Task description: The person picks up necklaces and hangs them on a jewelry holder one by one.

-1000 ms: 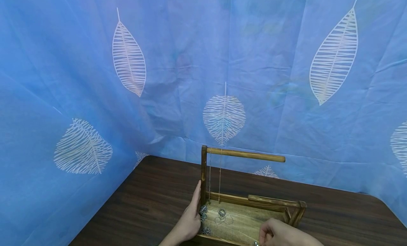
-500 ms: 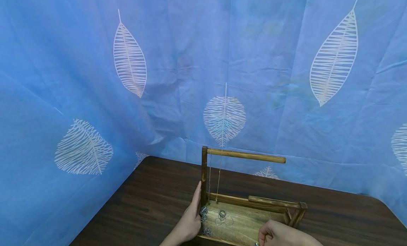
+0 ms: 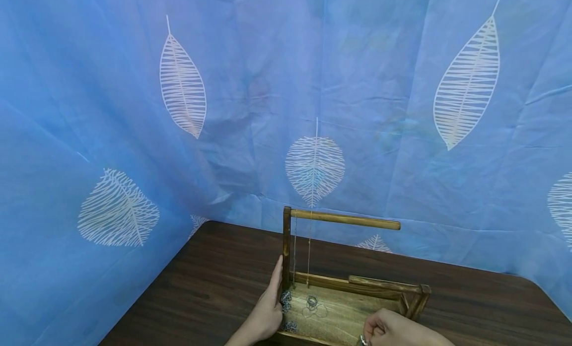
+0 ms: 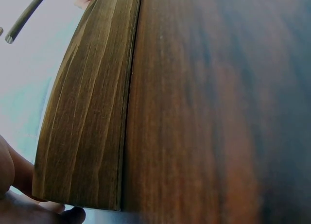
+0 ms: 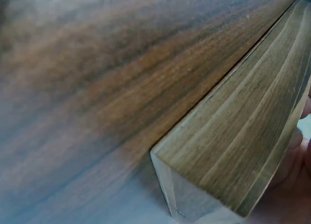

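I had the wooden stand on the dark worktop. The left hand lay against its left end, fingers straight. I kept the right hand over the near right part of the tray, curled fingers pinching a small silvery piece. Thin strands hung from the upper bar; rings lay in the tray, near tangled clumps.
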The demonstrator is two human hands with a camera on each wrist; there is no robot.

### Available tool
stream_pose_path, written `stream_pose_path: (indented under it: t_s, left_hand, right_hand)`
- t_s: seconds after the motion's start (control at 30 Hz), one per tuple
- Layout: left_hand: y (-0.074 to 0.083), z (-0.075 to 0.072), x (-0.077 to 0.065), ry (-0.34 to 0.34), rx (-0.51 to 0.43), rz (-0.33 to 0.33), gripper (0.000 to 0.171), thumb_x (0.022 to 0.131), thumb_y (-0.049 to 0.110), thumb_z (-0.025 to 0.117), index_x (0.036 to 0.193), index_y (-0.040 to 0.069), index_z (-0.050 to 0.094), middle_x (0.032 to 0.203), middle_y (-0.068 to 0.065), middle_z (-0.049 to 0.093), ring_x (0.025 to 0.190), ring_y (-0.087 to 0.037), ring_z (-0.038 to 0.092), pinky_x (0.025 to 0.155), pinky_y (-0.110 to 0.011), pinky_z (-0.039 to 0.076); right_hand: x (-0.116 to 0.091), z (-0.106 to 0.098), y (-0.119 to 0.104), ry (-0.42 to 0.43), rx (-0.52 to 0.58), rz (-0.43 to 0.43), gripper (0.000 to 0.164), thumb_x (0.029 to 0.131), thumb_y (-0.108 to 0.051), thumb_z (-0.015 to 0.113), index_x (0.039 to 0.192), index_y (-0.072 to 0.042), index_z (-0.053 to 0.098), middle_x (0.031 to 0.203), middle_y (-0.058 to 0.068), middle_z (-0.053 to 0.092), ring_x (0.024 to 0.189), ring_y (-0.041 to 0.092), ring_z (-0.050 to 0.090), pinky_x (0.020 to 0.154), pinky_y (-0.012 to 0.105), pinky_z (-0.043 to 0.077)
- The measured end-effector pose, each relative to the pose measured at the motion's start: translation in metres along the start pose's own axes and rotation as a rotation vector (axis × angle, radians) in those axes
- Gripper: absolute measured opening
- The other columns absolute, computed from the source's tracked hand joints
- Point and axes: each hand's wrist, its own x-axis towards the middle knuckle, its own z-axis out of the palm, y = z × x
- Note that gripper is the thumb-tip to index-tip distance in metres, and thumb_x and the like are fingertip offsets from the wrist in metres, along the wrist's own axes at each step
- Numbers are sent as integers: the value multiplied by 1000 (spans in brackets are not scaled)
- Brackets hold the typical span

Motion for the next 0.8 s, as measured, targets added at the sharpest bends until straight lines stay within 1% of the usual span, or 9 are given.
stream_pose_path:
  t_s: [0.13, 0.27, 0.33, 0.47, 0.6, 0.67, 0.73, 0.8]
  left_hand:
    - [0, -1, -1, -3, -2, 8, 117, 73, -31, 26, 161, 36, -11, 167, -13, -9, 149, -45, 6, 112, -66, 23]
    - [0, 0, -2, -4, -9, 9, 117, 72, -31, 26, 161, 36, -11, 167, -13, -9, 150, -44, 5, 113, -66, 20]
    - [0, 0, -1, -2, -5, 9, 117, 72, -31, 27, 161, 36, -10, 167, -13, -8, 149, -45, 5, 112, -66, 21]
    - [-1, 0, 0, 2, 2, 1, 117, 73, -32, 28, 161, 35, -10, 167, -15, -7, 149, -47, 7, 111, -66, 25]
    - [-2, 0, 1, 7, 7, -2, 117, 73, -32, 28, 161, 35, -10, 167, -14, -7, 149, -47, 8, 110, -66, 25]
    - [-2, 0, 1, 7, 5, -3, 117, 73, -32, 28, 161, 35, -10, 167, -14, -7, 149, -47, 7, 111, -67, 23]
    - [-3, 1, 1, 7, 5, -2, 117, 73, -32, 28, 161, 35, -10, 167, -14, -7, 149, -47, 7, 111, -69, 20]
    - [-3, 1, 1, 6, 3, -3, 117, 73, -32, 28, 161, 34, -10, 167, -14, -7, 149, -46, 6, 111, -69, 19]
  right_hand:
    - [-2, 2, -2, 16, 31, 2, 24, 98, 5, 42, 96, 29, 47, 72, -12, 48, 57, 1, 31, 51, 23, 25]
    - [-4, 5, -6, 27, 36, 6, 25, 100, 4, 40, 97, 28, 47, 72, -12, 46, 55, 0, 31, 51, 22, 26]
    - [-5, 6, -10, 33, 39, 12, 25, 101, 3, 39, 97, 26, 47, 72, -12, 44, 54, 2, 29, 50, 23, 25]
    - [-5, 8, -22, 53, -6, 10, 23, 102, 2, 39, 95, 21, 49, 67, -10, 37, 50, 6, 24, 47, 26, 22]
    - [-4, 11, -33, 61, -9, 11, 23, 103, 0, 37, 97, 18, 50, 61, -5, 33, 49, 6, 27, 44, 28, 22]
    - [-4, 13, -39, 60, 21, 26, 25, 105, -2, 36, 99, 18, 49, 61, -4, 36, 50, 6, 30, 45, 28, 24]
    - [-3, 15, -45, 63, 45, 37, 26, 106, -4, 34, 98, 15, 49, 63, -4, 39, 51, 7, 32, 47, 27, 25]
    - [-3, 18, -53, 63, 60, 44, 26, 107, -5, 32, 96, 14, 48, 67, -5, 42, 52, 8, 32, 48, 27, 26]
